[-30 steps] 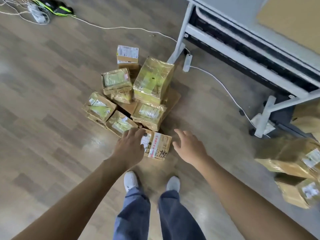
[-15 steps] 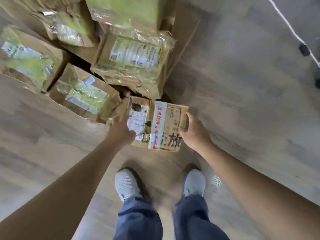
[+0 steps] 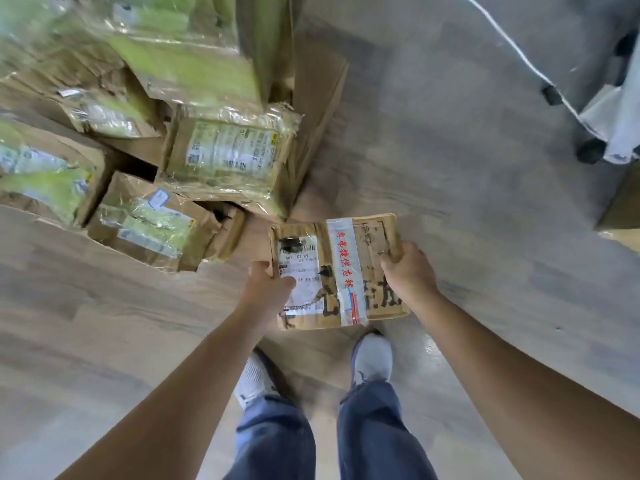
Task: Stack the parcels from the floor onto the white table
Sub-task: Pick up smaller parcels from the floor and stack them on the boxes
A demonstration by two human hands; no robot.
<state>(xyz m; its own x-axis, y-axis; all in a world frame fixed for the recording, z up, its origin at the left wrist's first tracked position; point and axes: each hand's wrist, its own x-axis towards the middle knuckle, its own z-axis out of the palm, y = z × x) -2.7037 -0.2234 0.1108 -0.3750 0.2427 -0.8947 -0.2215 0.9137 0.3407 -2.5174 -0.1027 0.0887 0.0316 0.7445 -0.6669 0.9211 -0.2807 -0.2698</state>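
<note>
Since the earlier frame you have drawn the small parcel [image 3: 337, 271] away from the pile [image 3: 145, 223] it lay against. It is now clear of the other boxes, held between your two hands above your two white shoes [image 3: 372, 358], and it seems to be off the floor [image 3: 450, 168].

Your left hand [image 3: 268, 289] grips its left edge, thumb pressed on the white shipping label, fingers hidden underneath. Your right hand [image 3: 408, 271] clamps the right edge, fingers curled over the cardboard.

One parcel is in your hands. At least five more lie in the pile, though blur at the top left makes the count uncertain.

One strip of white tape crosses the held parcel, printed with red Chinese characters. Large black characters run along its lower half, partly covered by the tape and your right hand. Its label carries barcodes and small print too fine to read.

The nearest box in the pile, a plastic-wrapped parcel [image 3: 232, 157], also bears one barcode label that cannot be read. The others show green tape and smeared labels.

One white cable [image 3: 512, 46] crosses the top right corner. The right edge cuts off another piece of cardboard [image 3: 620, 202].
</note>
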